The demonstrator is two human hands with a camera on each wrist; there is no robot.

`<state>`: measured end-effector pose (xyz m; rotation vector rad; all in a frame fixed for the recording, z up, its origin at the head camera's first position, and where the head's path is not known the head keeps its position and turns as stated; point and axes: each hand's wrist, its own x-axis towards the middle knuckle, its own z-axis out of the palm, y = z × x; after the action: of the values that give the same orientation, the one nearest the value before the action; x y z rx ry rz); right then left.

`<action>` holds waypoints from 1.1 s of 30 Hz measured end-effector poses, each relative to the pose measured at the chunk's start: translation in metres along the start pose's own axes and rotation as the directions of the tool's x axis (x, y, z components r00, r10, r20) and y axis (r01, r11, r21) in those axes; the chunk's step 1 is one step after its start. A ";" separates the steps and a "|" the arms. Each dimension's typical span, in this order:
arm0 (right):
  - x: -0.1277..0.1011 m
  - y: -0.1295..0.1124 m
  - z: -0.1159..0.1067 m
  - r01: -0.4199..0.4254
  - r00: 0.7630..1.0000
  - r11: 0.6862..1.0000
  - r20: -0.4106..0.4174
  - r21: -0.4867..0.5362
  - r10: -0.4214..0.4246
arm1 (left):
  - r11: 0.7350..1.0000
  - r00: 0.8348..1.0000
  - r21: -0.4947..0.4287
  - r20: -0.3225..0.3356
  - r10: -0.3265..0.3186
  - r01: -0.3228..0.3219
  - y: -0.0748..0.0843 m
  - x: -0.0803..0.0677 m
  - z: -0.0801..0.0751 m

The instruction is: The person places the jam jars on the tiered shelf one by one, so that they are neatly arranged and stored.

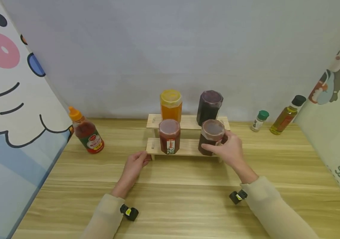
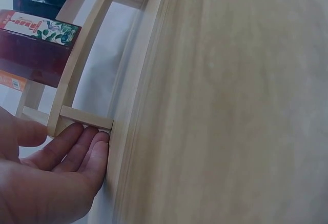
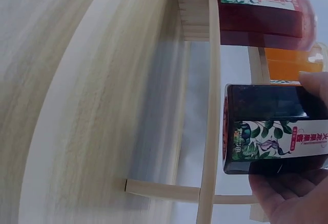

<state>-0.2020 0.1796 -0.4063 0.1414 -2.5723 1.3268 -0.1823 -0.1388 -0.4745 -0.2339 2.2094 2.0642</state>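
My right hand (image 1: 229, 149) grips a dark jam jar (image 3: 277, 131), thumb on one side and fingers on the other. The jar is at the right end of the lower shelf of a two-tier wooden rack (image 1: 187, 151), its base right at the board. At the rack's left end, my left hand (image 1: 136, 162) holds the lower tier's corner; in the left wrist view its thumb lies by the board's end and its fingers (image 2: 69, 137) curl below it against the leg. A red jam jar (image 1: 170, 137) stands on the lower shelf's left half.
On the upper shelf stand an orange-yellow jar (image 1: 171, 106) and a dark purple jar (image 1: 209, 108). A red sauce bottle (image 1: 89, 134) with an orange cap is at the left. Toward the right back are a green-capped shaker (image 1: 259, 121) and an oil bottle (image 1: 286, 116).
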 end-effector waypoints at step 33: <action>-0.007 0.002 0.003 -0.008 1.000 0.998 0.030 0.066 0.006 | 1.000 1.000 0.023 -0.010 0.002 -0.002 -0.001 0.001 0.001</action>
<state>-0.1964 0.1786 -0.4115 0.1657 -2.5565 1.4230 -0.1828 -0.1384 -0.4762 -0.2405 2.2389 2.0423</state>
